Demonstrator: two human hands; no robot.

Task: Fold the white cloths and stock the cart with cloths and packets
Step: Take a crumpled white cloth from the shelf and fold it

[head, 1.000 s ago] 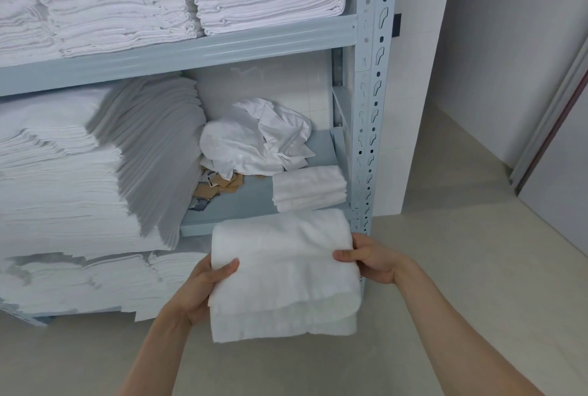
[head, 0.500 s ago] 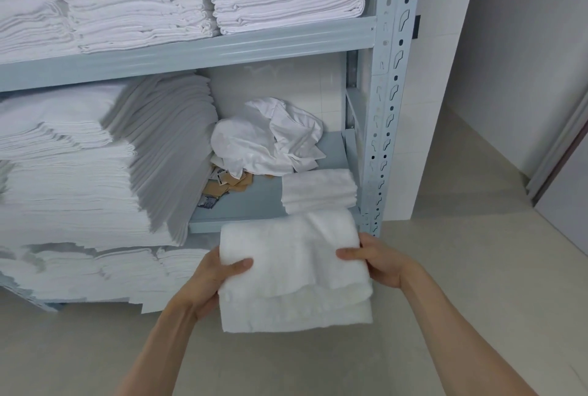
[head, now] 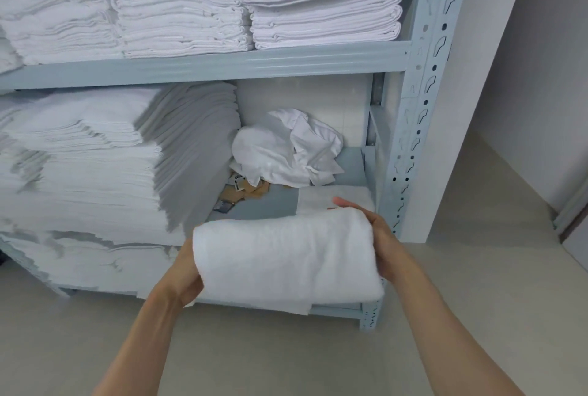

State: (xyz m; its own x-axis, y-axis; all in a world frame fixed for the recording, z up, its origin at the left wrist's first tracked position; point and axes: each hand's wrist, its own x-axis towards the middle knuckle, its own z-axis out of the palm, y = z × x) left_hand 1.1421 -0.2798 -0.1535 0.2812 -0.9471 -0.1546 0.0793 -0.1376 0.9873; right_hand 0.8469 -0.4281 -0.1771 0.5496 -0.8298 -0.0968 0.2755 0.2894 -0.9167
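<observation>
1. One pale blue metal shelving unit (head: 423,83) fills the upper and left of the frame, with one perforated upright on the right side.
2. Three stacks of folded white linen (head: 178,10) sit side by side on the upper shelf; the layers within each are too many and too fine to count.
3. One large stack of white sheets (head: 95,166) fills the left of the middle shelf.
4. One folded white cloth (head: 286,258) sits in the lower centre of the frame, held in front of the middle shelf's edge – its long axis runs left to right, the rounded fold facing up and away, the loose edges hanging toward the floor.
5. One crumpled white cloth (head: 286,150) lies at the back of the middle shelf, centre frame.
6. One small folded cloth (head: 321,199) lies on the shelf, just behind the held one.
7. Two hands – the left hand (head: 187,277) clasps the cloth's left end from beneath, the right hand (head: 378,236) grips its right end, fingers curled over the top.
8. A small scatter of tan and dark packets (head: 245,193) lies below the crumpled cloth; their number cannot be told.
</observation>
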